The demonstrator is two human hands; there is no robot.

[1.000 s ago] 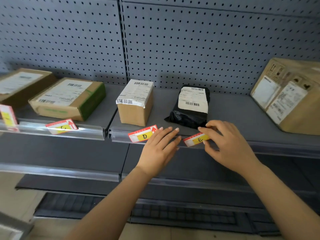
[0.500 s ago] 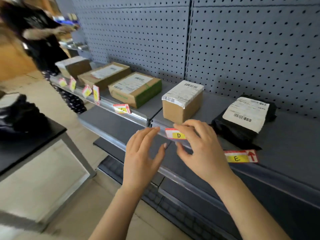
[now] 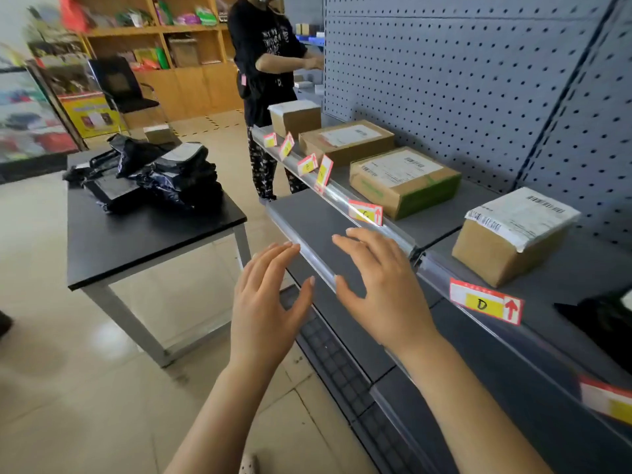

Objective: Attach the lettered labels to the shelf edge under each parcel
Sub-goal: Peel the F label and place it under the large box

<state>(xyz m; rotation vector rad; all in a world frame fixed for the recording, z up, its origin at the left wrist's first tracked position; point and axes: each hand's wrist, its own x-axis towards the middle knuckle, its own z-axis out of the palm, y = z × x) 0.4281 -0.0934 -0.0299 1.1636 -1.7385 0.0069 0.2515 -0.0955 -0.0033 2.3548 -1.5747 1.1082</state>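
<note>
Along the grey shelf's clear edge rail sit red-and-yellow labels: the D label under a small brown box, the C label under a green-sided carton, and several more labels farther left near a flat carton. Part of another label shows at the right edge. My left hand and my right hand hover open and empty in front of the lower shelf's rail, left of the D label.
A black table stands to the left with a heap of black parcel bags. A person in black stands at the far end of the shelf. A black chair and wooden shelving fill the background.
The view has swung left along the shelf. My right hand has left the E and D labels, and both hands now hover empty further left, by the lower rail.
</note>
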